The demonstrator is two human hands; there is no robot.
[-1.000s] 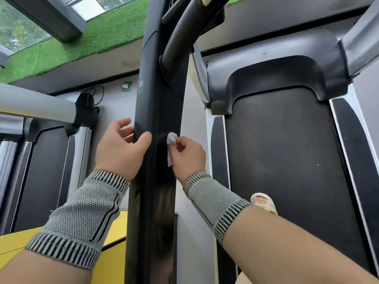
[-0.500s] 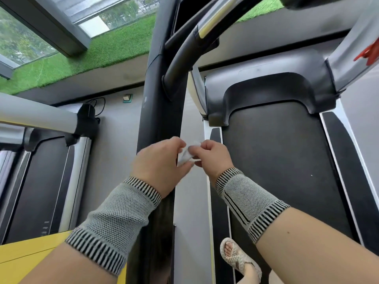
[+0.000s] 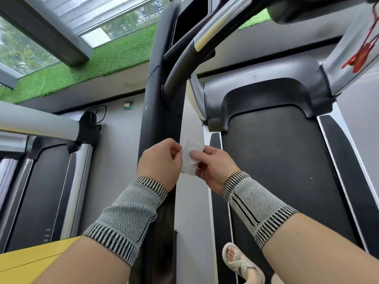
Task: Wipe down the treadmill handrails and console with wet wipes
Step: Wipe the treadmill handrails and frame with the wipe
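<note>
1. A small white wipe [image 3: 189, 158] is held in the air between both hands, just to the right of the black upright post [image 3: 162, 111] and not touching it.
2. The wipe's left edge is pinched by the curled fingers of the left hand [image 3: 160, 162]; its right side is pinched under the thumb of the right hand [image 3: 215, 167], whose other fingers are curled behind the sheet.
3. The sheet is kept spread between the two grips — probably so that it can be refolded or turned to a fresh face, though that is only a judgement.
4. Above the post, a curved black and silver handrail [image 3: 196, 50] is joined to it, and a dark console screen [image 3: 190, 19] is partly seen beside the post's top; neither is being touched.
5. To the right of the post, the treadmill belt [image 3: 283, 160] is seen, with a sandalled foot [image 3: 240, 261] near its lower edge.
6. To the left of the post, a second treadmill [image 3: 41, 181] is standing — beyond it, green turf [image 3: 82, 64] is laid under the windows.
7. The remaining wiping is judged unfinished, since the wipe is off every surface.
</note>
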